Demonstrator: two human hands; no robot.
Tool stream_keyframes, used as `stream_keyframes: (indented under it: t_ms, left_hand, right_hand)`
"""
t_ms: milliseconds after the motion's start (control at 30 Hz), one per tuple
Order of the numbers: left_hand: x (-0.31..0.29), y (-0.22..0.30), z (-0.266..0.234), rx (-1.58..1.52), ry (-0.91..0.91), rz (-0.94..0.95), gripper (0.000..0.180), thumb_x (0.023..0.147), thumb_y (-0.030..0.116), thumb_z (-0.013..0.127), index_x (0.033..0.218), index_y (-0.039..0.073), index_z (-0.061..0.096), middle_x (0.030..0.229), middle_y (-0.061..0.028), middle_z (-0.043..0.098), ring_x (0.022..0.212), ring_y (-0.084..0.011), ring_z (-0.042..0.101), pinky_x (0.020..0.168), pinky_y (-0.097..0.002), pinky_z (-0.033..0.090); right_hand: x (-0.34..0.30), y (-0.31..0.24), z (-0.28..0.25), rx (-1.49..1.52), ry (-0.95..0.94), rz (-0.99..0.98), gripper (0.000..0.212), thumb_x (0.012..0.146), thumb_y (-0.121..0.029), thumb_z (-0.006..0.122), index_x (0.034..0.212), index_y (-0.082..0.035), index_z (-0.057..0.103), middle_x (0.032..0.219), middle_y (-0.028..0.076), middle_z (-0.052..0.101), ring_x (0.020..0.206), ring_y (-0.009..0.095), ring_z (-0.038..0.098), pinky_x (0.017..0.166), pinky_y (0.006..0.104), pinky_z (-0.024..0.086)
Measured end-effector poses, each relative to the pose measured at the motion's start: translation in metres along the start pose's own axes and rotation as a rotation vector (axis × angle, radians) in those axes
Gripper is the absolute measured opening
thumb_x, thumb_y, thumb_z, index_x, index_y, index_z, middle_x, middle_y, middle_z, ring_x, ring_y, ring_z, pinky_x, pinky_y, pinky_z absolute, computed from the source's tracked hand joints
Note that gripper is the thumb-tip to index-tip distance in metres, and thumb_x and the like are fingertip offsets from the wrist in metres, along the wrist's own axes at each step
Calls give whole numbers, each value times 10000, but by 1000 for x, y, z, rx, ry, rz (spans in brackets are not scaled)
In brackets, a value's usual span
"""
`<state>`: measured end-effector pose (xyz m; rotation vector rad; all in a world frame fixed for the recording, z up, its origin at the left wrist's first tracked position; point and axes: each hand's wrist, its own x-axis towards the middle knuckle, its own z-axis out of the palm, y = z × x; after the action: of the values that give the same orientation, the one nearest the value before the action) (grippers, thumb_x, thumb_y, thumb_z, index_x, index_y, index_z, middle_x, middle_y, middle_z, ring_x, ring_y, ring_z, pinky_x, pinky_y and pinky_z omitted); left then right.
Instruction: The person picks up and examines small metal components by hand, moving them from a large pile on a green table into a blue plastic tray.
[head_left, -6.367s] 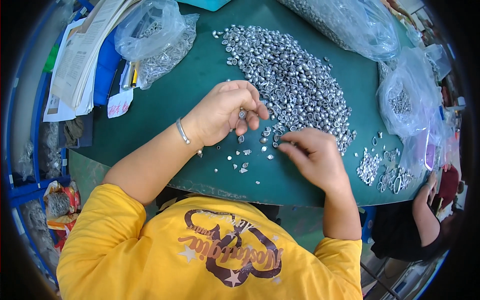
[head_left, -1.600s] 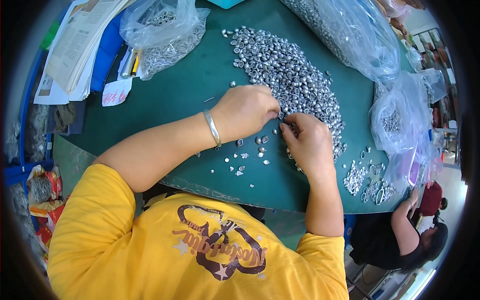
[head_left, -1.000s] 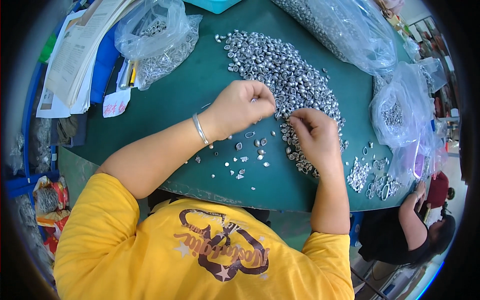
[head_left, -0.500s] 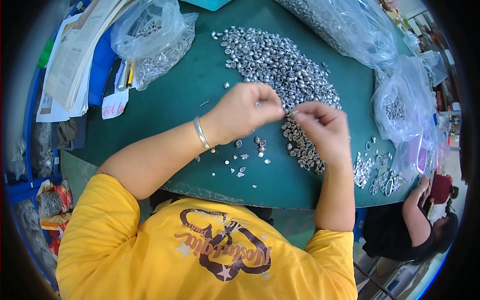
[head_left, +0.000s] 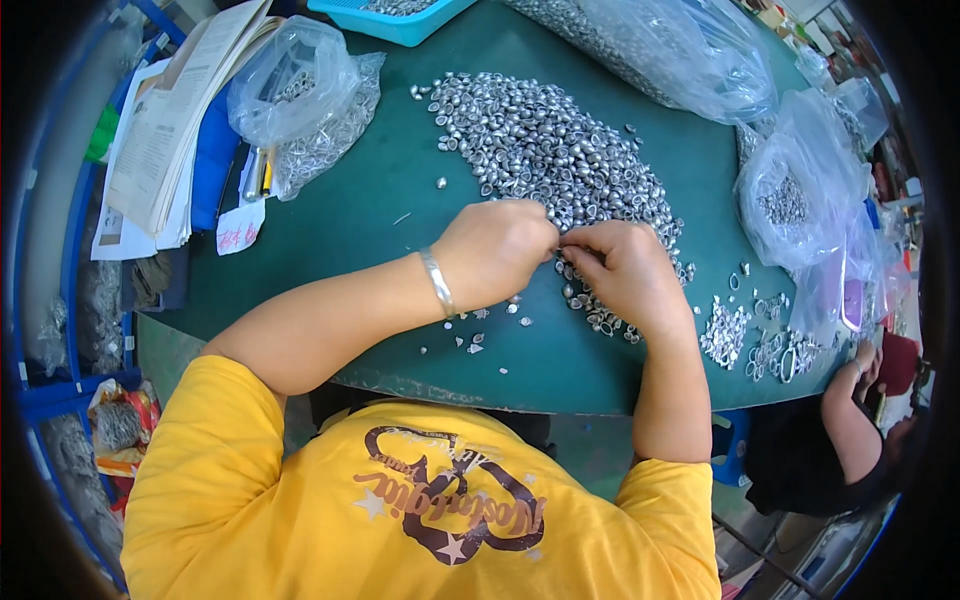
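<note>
- Left hand and right hand nearly meet mid-scene, fingers curled inward, tips close together; whether anything is pinched between them cannot be told.
- Green table spreads beneath both.
- Grey domed metal pieces lie heaped at twelve o'clock from the meeting hands, some trailing to five o'clock.
- Small pale bits lie scattered at seven o'clock.
- Step in hand seems to be close fingertip work; the next move probably calls for fine, steady finger control.

L bare hand & R bare hand are held w/ fingertips together by heap of sm. domed silver-grey metal pcs. spread on flat green tabletop.
</note>
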<state>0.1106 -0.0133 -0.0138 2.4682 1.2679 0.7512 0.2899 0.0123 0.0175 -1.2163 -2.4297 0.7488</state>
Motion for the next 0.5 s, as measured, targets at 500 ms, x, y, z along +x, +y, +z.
stream_keyframes:
  t_ms: [500]
  left_hand:
    - [5,14,-28,-593,-77,-560,78,749,100,652,796,42,673,631,11,556,600,-62,507,547,-221,424]
  right_hand:
    - [8,20,-18,1520,16,264,90,783,-98,557,787,-8,560,662,55,563,441,46,382,375,169,255]
